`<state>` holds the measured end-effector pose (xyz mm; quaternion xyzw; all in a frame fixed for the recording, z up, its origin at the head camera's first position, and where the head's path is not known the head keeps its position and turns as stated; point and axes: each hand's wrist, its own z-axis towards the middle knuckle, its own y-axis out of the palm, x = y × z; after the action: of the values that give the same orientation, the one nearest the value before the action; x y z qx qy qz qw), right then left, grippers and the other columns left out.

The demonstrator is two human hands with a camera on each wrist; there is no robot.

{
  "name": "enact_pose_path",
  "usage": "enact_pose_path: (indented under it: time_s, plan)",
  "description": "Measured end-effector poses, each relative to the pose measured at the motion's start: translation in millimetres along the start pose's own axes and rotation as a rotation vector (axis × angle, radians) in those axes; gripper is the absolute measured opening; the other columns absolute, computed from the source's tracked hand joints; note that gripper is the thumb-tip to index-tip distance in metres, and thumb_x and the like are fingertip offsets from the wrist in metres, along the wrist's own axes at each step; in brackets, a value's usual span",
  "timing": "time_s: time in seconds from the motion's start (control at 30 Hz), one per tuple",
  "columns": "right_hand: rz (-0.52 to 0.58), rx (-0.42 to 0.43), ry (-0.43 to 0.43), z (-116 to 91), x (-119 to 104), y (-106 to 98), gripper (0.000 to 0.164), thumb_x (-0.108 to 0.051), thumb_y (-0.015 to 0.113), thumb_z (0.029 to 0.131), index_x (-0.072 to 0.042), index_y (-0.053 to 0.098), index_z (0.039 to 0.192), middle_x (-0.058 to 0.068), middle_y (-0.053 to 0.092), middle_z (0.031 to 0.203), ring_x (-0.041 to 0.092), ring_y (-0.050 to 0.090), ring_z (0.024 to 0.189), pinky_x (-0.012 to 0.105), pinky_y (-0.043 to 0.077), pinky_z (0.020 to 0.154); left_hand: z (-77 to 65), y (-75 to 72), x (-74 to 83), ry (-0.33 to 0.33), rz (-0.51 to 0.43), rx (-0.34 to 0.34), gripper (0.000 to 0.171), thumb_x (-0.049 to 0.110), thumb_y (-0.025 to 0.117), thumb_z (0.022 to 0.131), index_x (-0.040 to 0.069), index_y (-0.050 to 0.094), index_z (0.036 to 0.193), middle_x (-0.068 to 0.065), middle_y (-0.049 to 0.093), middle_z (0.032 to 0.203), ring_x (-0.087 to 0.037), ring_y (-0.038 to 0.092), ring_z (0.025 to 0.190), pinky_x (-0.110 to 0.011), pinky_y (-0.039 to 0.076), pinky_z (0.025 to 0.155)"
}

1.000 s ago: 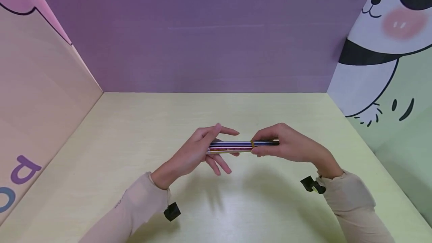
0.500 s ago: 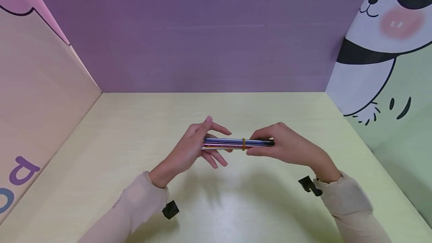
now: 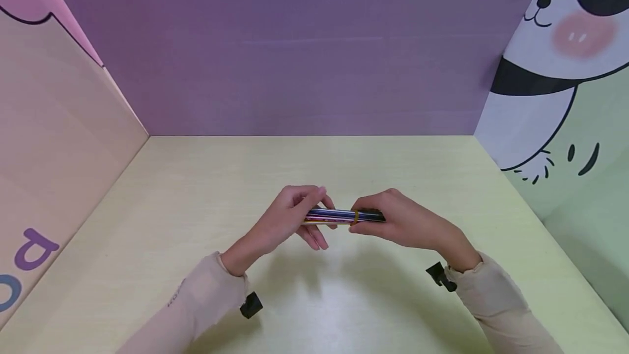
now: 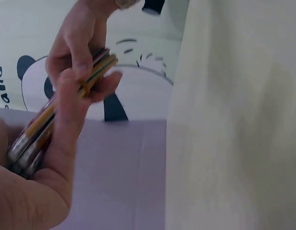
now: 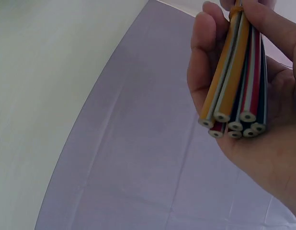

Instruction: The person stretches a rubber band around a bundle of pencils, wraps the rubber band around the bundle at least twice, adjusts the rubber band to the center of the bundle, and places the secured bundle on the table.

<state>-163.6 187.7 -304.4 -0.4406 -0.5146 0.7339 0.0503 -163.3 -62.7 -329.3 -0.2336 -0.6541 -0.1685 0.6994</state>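
A bundle of several striped pencils [image 3: 330, 215] lies level between my hands, raised above the table. A yellowish rubber band [image 3: 356, 217] goes round it towards the right end. My left hand [image 3: 281, 220] holds the left end, thumb laid along the top and fingers beneath; the silvery tips sit near the palm in the left wrist view. With thumb and fingers my right hand [image 3: 410, 222] grips the bundle right at the band. In the right wrist view the flat unsharpened pencil ends [image 5: 234, 122] point back towards the wrist, yellow, red and dark stripes showing.
Below the hands spreads a pale wooden table [image 3: 196, 179]. A purple wall panel [image 3: 314, 48] stands at the back, a beige panel [image 3: 64, 113] on the left, and a panda-printed panel [image 3: 580, 124] on the right.
The right hand has moved left, closer to the left hand, and its fingertips now meet the band. Less of the bundle shows between the hands. The left thumb has come down over the pencils.
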Motion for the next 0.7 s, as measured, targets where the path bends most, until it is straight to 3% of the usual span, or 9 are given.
enact_pose_path:
  time_s: [0.07, 0.2, 0.3, 0.47, 0.7]
  plan:
    - [0.0, -0.001, 0.004, -0.8, 2.9, -1.1, 0.007, -0.03, 0.07, 0.095, -0.023, 0.069, 0.098, -0.012, 0.058, 0.071, 0.005, 0.044, 0.056, 0.022, 0.039, 0.052, -2.0, -5.1, 0.5, 0.019, 0.173, -0.043, 0.032, 0.038, 0.054, 0.103, 0.009, 0.067, 0.108, -0.015, 0.071, 0.091, -0.031, 0.072, 0.066, -0.043, 0.06, 0.06]
    - [-0.009, -0.013, 0.013, -3.1, 8.3, -4.7, 0.007, -0.036, 0.067, 0.096, -0.03, 0.067, 0.099, -0.01, 0.061, 0.074, 0.004, 0.044, 0.057, 0.022, 0.04, 0.054, -7.5, -13.7, 3.1, 0.161, 0.658, -0.102, 0.024, 0.041, 0.062, 0.098, 0.021, 0.067, 0.11, 0.007, 0.066, 0.082, -0.007, 0.061, 0.061, -0.027, 0.053, 0.057]
    - [-0.018, -0.033, 0.023, -3.8, 9.5, -6.4, 0.01, -0.041, 0.063, 0.097, -0.032, 0.066, 0.099, -0.01, 0.058, 0.072, 0.004, 0.042, 0.056, 0.022, 0.039, 0.053, -9.2, -18.7, 6.6, 0.212, 0.802, -0.152, 0.021, 0.04, 0.061, 0.099, 0.021, 0.063, 0.105, 0.012, 0.062, 0.079, -0.002, 0.056, 0.056, -0.024, 0.049, 0.055]
    - [-0.042, -0.055, 0.025, -1.2, 10.2, -4.2, 0.014, -0.045, 0.057, 0.1, -0.032, 0.063, 0.098, -0.012, 0.051, 0.069, 0.003, 0.041, 0.056, 0.022, 0.038, 0.054, -5.7, -27.8, 5.0, 0.145, 0.658, -0.254, 0.014, 0.031, 0.06, 0.101, 0.018, 0.061, 0.105, 0.001, 0.06, 0.081, -0.009, 0.069, 0.061, -0.03, 0.056, 0.061]
    - [-0.054, -0.069, 0.027, -1.7, 11.6, -2.7, 0.01, -0.04, 0.059, 0.1, -0.031, 0.062, 0.095, -0.013, 0.047, 0.067, 0.002, 0.04, 0.056, 0.022, 0.037, 0.054, 0.2, -36.6, -1.5, -0.058, 0.246, -0.35, 0.019, 0.028, 0.057, 0.103, 0.013, 0.065, 0.11, -0.016, 0.052, 0.065, -0.035, 0.073, 0.069, -0.045, 0.06, 0.066]
